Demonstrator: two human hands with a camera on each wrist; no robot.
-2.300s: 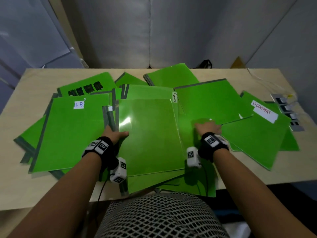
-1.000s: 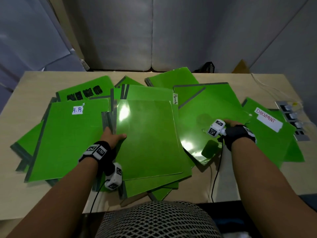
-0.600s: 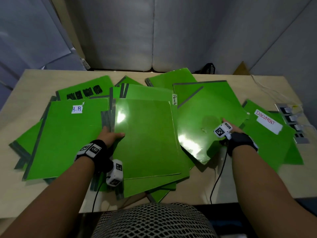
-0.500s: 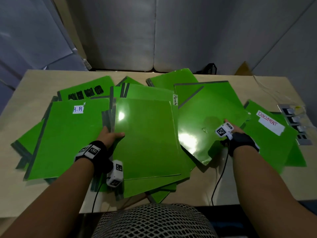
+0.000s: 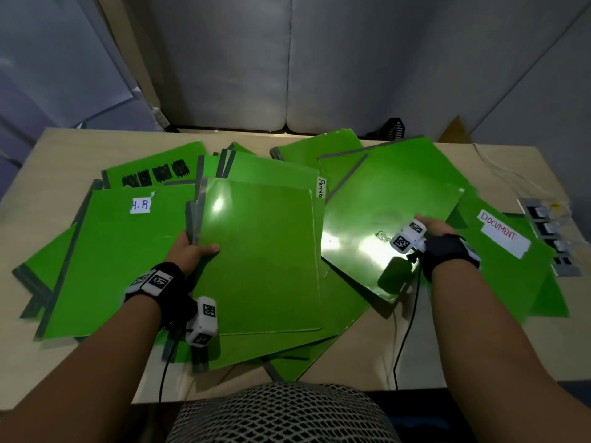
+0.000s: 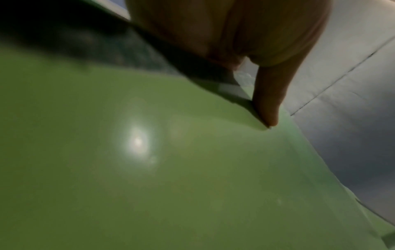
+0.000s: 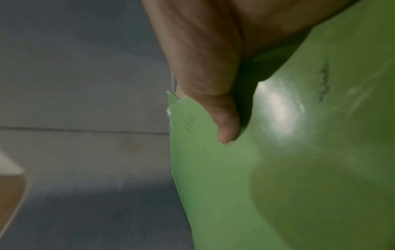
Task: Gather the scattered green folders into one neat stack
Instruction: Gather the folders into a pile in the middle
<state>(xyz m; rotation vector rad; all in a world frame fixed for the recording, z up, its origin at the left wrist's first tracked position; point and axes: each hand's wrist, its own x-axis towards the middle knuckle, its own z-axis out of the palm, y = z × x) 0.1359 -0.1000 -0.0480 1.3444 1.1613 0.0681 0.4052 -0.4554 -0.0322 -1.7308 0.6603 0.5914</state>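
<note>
- My left hand (image 5: 192, 251) pinches the left edge of the centre stack (image 5: 259, 260), thumb on the top cover, fingers tucked under several grey spines. Purpose: anchor the pile so it stays put while another folder arrives.
- The left wrist view agrees: thumb (image 6: 267, 101) pressed flat on glossy green, close to the edge.
- My right hand (image 5: 431, 227) grips the lifted folder (image 5: 393, 212) at its right edge, thumb on top; the fingers beneath are hidden. The folder is tilted, near corner raised off the table (image 5: 351, 362), far part overlapping the folders behind.
- I hold it by the edge rather than the middle so the sheet can swing over the stack without my hand in between.
- Remaining scatter: H.R folder (image 5: 121, 257) to the left, Permits folder (image 5: 275, 171) under the stack's far edge, DOCUMENT folder (image 5: 511, 260) to the right, more beyond.
- Judgement: early stage; most folders still fanned out.
- Risk: slick covers, so the held folder may slide off once laid down.
</note>
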